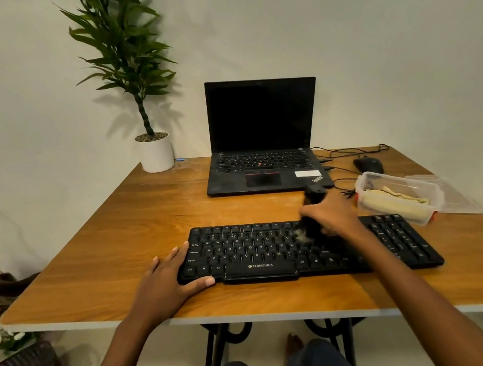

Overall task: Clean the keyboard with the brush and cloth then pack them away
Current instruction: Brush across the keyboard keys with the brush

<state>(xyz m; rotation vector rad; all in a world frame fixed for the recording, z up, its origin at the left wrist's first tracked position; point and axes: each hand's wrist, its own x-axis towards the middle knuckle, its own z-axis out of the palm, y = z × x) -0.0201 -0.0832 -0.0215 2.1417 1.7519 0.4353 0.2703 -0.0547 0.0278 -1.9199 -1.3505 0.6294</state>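
Observation:
A black keyboard point(260, 252) lies across the near part of the wooden table point(121, 233). My left hand point(169, 276) rests on its left end, thumb along the front edge and fingers over the side. My right hand point(331, 216) grips a black brush point(314, 199) by its handle. The pale bristles touch the keys near the keyboard's middle right. A cream cloth point(394, 198) lies folded in a clear plastic box point(363, 184) just beyond the keyboard's right end.
An open black laptop point(263, 147) stands behind the keyboard, with a black mouse point(368, 165) and cables to its right. The box's clear lid point(454, 196) lies beside the box. A potted plant point(155, 152) is at the far left corner.

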